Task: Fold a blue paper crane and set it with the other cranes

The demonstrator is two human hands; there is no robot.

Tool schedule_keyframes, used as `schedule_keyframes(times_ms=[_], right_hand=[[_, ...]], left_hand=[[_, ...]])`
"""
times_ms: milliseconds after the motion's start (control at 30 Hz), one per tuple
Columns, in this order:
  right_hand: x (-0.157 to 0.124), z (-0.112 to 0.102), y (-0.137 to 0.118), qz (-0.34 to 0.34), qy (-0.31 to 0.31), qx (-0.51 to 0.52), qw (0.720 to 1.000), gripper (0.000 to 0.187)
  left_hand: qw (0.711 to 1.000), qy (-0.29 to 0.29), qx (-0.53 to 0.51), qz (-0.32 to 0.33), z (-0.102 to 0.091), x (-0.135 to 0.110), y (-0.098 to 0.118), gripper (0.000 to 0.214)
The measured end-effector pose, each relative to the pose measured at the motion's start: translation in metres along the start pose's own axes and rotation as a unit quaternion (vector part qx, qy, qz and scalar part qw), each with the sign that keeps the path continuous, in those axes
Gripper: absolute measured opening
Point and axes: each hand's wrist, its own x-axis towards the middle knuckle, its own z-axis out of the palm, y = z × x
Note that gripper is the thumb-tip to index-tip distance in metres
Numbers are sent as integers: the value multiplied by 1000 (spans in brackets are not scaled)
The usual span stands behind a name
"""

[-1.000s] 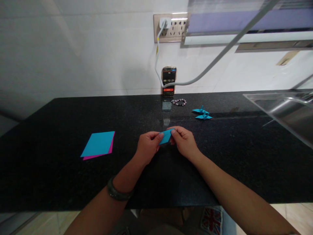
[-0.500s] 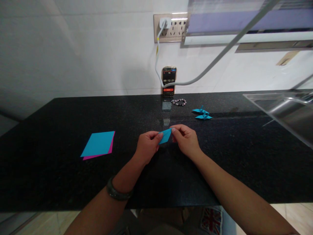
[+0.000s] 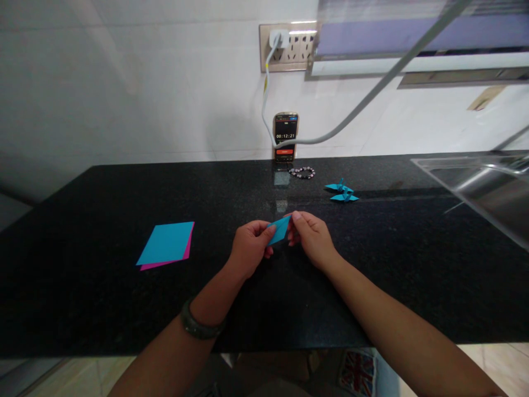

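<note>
A small folded piece of blue paper [image 3: 280, 229] is held just above the black countertop [image 3: 103, 298], near its middle. My left hand [image 3: 249, 248] pinches its left end with fingers closed. My right hand [image 3: 311, 237] pinches its right upper edge, fingers closed too. Part of the paper is hidden behind my fingers. A dark band sits on my left wrist.
A stack of blue and pink paper sheets [image 3: 166, 245] lies to the left. Two blue paper cranes [image 3: 342, 192] and a bead bracelet [image 3: 302, 172] sit further back. A phone [image 3: 286, 136] leans on the wall, plugged into a socket [image 3: 285, 47]. A steel sink [image 3: 483, 184] is at the right.
My right hand's fingers have shifted slightly up along the blue paper's right edge. The paper is tilted a little more. My left hand has hardly moved.
</note>
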Motion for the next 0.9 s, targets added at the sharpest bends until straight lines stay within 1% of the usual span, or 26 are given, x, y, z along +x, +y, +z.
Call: schedule_keyframes(times_ms=[133, 267, 400, 500, 700, 900], right_hand=[[-3, 5, 1, 5, -30, 18, 999, 24], [-4, 8, 3, 1, -27, 17, 999, 22], [-5, 9, 4, 3, -23, 12, 1000, 23], [-5, 9, 4, 4, -21, 5, 1000, 20], [-5, 9, 4, 16, -18, 28, 999, 19], [-5, 9, 3, 31, -16, 41, 999, 22]], left_hand=[[1000, -3, -11, -1, 1, -1, 1, 27], [1000, -6, -8, 10, 2, -2, 1, 26], [1000, -15, 0, 17, 3, -2, 0, 28], [1000, -20, 3, 14, 3, -2, -2, 28], [1000, -26, 11, 11, 3, -2, -3, 27], [1000, -29, 5, 1, 3, -2, -1, 26]])
